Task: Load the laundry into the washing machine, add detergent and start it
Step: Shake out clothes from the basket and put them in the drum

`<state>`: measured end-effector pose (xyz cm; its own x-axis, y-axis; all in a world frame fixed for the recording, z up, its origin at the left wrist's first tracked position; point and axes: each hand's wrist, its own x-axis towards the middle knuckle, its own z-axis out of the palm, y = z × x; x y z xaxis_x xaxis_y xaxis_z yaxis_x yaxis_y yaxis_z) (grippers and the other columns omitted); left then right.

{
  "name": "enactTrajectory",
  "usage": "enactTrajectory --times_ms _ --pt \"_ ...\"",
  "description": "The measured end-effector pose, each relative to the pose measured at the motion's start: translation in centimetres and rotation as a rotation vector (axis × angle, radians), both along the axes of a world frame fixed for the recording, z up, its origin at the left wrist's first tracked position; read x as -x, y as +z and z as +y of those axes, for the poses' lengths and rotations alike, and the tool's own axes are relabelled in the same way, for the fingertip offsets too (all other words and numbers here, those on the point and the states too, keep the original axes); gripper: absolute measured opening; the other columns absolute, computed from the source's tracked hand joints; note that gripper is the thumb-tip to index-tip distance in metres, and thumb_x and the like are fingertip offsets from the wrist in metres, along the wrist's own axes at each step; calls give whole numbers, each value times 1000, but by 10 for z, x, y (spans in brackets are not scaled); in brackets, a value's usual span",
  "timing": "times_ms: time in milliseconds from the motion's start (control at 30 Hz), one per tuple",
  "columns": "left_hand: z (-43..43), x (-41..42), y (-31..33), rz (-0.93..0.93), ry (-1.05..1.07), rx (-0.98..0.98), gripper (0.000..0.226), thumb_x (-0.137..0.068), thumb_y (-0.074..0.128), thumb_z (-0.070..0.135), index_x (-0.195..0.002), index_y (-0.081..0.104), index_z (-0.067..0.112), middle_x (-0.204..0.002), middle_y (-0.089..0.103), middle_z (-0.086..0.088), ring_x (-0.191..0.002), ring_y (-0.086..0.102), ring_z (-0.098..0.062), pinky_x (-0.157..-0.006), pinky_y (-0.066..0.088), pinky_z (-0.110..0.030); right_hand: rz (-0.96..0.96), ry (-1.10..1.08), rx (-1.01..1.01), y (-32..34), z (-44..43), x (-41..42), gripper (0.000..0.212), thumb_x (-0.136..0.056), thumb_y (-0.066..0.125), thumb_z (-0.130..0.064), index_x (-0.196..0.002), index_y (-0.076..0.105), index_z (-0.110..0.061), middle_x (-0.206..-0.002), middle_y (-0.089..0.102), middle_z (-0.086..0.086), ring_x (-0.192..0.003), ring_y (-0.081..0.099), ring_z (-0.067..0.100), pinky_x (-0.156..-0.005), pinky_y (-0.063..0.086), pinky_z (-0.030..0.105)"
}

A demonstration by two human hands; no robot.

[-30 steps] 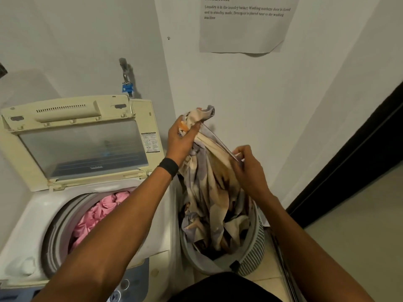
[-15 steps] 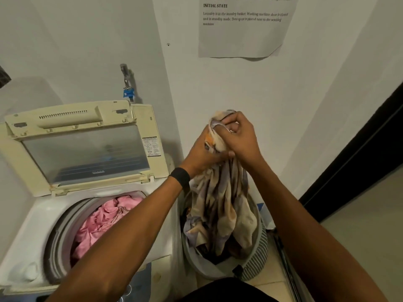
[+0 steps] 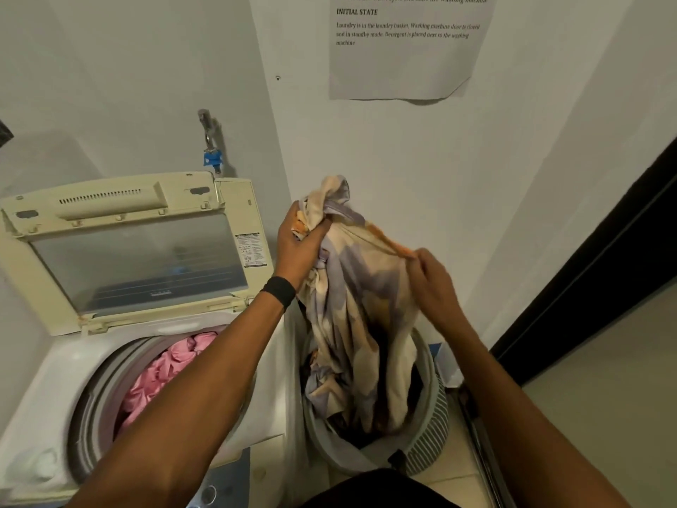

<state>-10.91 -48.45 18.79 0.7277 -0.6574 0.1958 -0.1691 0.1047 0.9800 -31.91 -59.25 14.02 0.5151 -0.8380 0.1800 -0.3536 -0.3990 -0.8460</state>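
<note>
Clothes (image 3: 165,372), pink and bunched, lay in the drum of the washing machine (image 3: 47,379) at the left. Its lid (image 3: 139,258) stood tipped up and back toward the wall, with a tap (image 3: 210,141) fixed to the wall just above it. From where I stood, the person's left arm reached across the machine's front corner, a black wristband (image 3: 279,290) on the wrist. The left hand (image 3: 300,247) was closed tight round the gathered top of a patterned sheet (image 3: 359,306) in cream, lilac and orange, and a knot of the fabric poked up above the fist. The sheet hung down from that grip, its lower folds trailing into the grey laundry basket (image 3: 428,445), which sat on the floor just beside the machine. Darker items showed underneath in the basket. To the right, the right hand (image 3: 432,284) pinched an edge of the same sheet between thumb and fingertips, pulling it out taut. Above, a printed notice (image 3: 403,49) was stuck to the wall, and a dark doorway (image 3: 604,269) opened at the far right.
</note>
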Motion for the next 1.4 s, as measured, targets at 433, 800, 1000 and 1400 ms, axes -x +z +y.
enactTrajectory --times_ms 433,800,1000,1400 --pt "-4 18 7 -14 -105 32 49 -85 83 15 -130 66 9 -123 74 -7 -116 69 -22 -106 53 -43 -236 371 46 81 3 -46 26 -95 72 -23 -121 70 -16 -111 73 -7 -103 68 7 -91 53 22" --pt "7 -13 -1 73 162 44 38 -85 79 20 -122 69 16 -114 76 -3 -109 71 -20 -105 52 -52 -54 208 111 75 -17 25 11 -99 67 -28 -93 67 -19 -85 68 -4 -83 63 12 -73 47 29" --pt "1 26 14 -11 -269 2 51 -84 79 30 -131 60 20 -125 72 1 -121 66 -19 -105 53 -39 -211 416 36 110 3 -36 18 -101 64 -17 -114 76 -12 -106 77 -3 -99 70 6 -90 52 24" --pt "7 4 12 45 -37 -8 44 -90 76 4 -132 63 4 -125 72 -12 -119 68 -23 -111 49 -49 463 545 -24 64 -27 6 27 -98 66 -37 -113 66 -13 -101 71 5 -87 70 23 -76 59 39"
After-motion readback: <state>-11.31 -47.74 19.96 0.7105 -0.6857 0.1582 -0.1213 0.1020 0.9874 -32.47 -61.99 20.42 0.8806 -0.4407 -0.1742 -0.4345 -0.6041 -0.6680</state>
